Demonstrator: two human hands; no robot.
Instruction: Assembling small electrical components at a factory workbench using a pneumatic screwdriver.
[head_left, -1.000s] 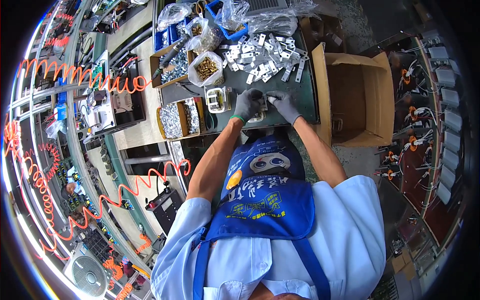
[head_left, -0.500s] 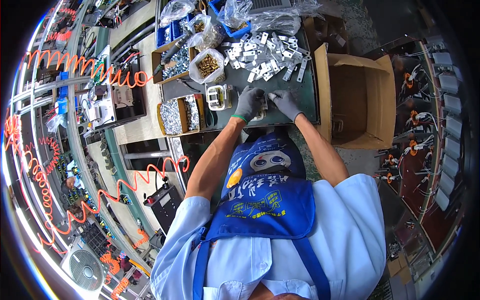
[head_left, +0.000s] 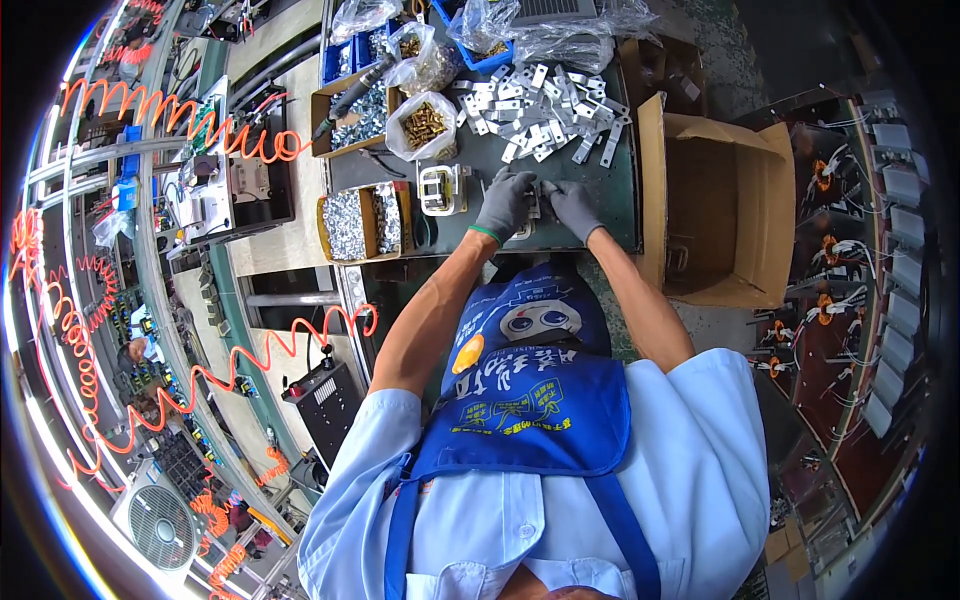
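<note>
Both hands wear grey gloves and meet over the dark green workbench near its front edge. My left hand is closed, its fingers curled around something mostly hidden. Close beside it, my right hand pinches at a small metallic part that shows between the two. What each hand grips cannot be made out clearly. Just below the left fingers, part of a pale frame-like piece shows on the bench. Left of my left hand stands a whitish clear plastic housing with metal parts inside.
Flat silver metal brackets lie heaped at the back. Bags of brass fittings and a box of screws with a power screwdriver stand back left. A divided carton of small silver parts sits left; an open cardboard box stands right.
The view has shifted slightly. My left hand has turned a little, its fingers more bunched over the work, and the right hand stays close beside it.
</note>
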